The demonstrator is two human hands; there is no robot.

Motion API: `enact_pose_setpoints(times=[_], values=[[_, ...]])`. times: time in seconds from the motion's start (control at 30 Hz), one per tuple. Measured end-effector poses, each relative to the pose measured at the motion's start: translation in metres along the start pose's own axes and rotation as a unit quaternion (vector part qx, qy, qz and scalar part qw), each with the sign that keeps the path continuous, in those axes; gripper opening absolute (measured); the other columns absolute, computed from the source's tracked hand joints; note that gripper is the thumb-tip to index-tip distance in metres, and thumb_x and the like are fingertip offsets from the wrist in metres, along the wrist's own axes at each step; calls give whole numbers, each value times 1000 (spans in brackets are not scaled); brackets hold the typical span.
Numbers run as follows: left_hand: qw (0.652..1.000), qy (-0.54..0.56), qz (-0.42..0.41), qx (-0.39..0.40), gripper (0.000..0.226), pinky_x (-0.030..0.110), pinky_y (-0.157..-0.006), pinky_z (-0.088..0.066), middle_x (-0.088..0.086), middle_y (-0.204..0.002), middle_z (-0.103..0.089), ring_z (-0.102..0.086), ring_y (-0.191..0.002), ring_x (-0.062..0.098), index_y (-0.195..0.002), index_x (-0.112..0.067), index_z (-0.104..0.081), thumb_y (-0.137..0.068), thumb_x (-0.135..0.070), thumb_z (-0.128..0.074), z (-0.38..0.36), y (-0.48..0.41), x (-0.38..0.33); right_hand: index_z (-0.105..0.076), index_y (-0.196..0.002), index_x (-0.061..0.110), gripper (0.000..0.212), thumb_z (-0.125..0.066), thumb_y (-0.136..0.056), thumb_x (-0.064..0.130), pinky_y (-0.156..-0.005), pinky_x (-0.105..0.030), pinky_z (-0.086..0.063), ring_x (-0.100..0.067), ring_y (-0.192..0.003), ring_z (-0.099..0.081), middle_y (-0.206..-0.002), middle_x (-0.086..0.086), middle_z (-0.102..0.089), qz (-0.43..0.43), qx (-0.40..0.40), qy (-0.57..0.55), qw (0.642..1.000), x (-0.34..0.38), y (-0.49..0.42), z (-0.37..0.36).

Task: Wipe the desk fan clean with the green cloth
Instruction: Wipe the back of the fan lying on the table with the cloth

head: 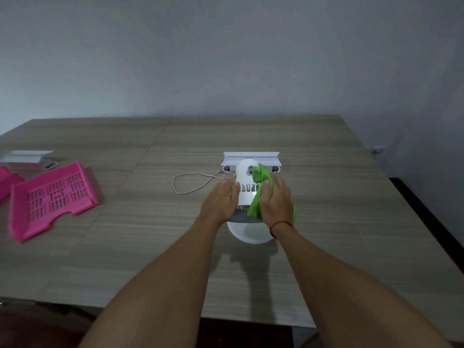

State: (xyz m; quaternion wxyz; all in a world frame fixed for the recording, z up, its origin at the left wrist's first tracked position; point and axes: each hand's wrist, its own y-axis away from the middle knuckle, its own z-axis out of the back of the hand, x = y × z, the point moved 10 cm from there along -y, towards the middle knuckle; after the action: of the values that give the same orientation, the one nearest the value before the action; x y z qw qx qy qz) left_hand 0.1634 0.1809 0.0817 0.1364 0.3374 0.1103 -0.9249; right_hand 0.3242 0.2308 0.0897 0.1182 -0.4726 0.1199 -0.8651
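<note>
A white desk fan (244, 177) lies in the middle of the wooden table (326, 197), its round front (251, 233) toward me and its clip base at the far end. My left hand (222, 199) rests flat against the fan's left side, holding it. My right hand (277, 199) presses the green cloth (258, 175) onto the fan's rear housing on the right. The cloth bunches out past my fingers and hangs below my palm. A thin white cord (190, 183) loops from the fan to the left.
A pink plastic tray (50, 199) lies at the left of the table, with a second pink piece (6, 179) at the edge. A white box with a cable (30, 158) sits behind them. A grey wall stands beyond the table.
</note>
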Motion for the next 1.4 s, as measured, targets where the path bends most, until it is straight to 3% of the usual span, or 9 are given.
enact_pose_setpoints(times=[0.23, 0.47, 0.57, 0.77, 1.0, 1.13, 1.23, 1.3, 1.4], values=[[999, 4, 0, -37, 41, 41, -94, -47, 8, -122, -58, -54, -116, 26, -120, -19, -54, -98, -37, -25, 7, 2, -10, -63, -105, 11, 47, -28, -95, 39, -87, -40, -48, -33, -101, -60, -107, -14, -65, -177, -25, -137, 974, -56, -7, -3], [999, 14, -7, -40, 43, 39, -96, -42, 14, -124, -58, -50, -121, 31, -125, -12, -55, -101, -29, -24, 12, 0, -10, -62, -121, 11, 59, -23, -88, 40, -105, -42, -40, -26, -120, -55, -126, -8, -64, 66, -42, 40, 996, 25, 0, -4], [999, 25, -15, -40, 43, 37, -95, -43, 12, -122, -58, -52, -118, 30, -127, -18, -55, -100, -31, -25, 15, 0, -8, -61, -123, 13, 58, -24, -88, 40, -108, -43, -37, -25, -126, -52, -131, -6, -61, 93, -22, 61, 994, 28, 0, -9], [999, -5, -26, -19, 43, 30, -109, -29, 9, -147, -46, -36, -140, 23, -142, -16, -44, -103, -26, -28, 10, -3, -11, -62, -104, 12, 48, -27, -91, 42, -92, -42, -48, -29, -101, -59, -105, -10, -65, -90, -4, -112, 990, -28, -14, -4], [997, 13, -67, -36, 39, 35, -102, -41, 11, -127, -57, -50, -119, 25, -131, -19, -52, -103, -28, -26, 8, -3, -13, -68, -107, 12, 43, -37, -93, 38, -94, -39, -47, -30, -104, -61, -110, -12, -67, -339, 9, -273, 900, -95, -5, -22], [998, 3, -59, -36, 41, 22, -97, -29, 13, -138, -49, -41, -132, 26, -141, -17, -44, -104, -24, -28, 6, 1, -19, -68, -98, 16, 40, -43, -93, 46, -85, -33, -47, -24, -91, -60, -104, -11, -66, -373, 21, -329, 867, -108, 4, -28], [998, 1, -41, -42, 40, 31, -105, -34, 16, -135, -51, -43, -129, 29, -136, -9, -48, -104, -24, -29, 8, 3, -19, -69, -97, 20, 48, -51, -82, 62, -92, -39, -50, -27, -94, -63, -101, -8, -67, -370, 52, -313, 873, -110, 8, -34], [997, 7, -51, -54, 37, 37, -98, -41, 17, -121, -57, -50, -116, 32, -126, -4, -53, -104, -22, -29, 10, 4, -18, -70, -102, 16, 41, -54, -85, 51, -92, -40, -49, -29, -98, -64, -101, -9, -67, -358, 53, -308, 880, -105, 6, -33], [998, 4, -45, -51, 39, 31, -99, -34, 16, -131, -54, -46, -125, 30, -134, -8, -49, -104, -21, -27, 10, 6, -16, -67, -108, 8, 38, -44, -92, 33, -90, -40, -47, -33, -104, -61, -108, -18, -66, -338, 24, -257, 905, -96, 1, -19]])
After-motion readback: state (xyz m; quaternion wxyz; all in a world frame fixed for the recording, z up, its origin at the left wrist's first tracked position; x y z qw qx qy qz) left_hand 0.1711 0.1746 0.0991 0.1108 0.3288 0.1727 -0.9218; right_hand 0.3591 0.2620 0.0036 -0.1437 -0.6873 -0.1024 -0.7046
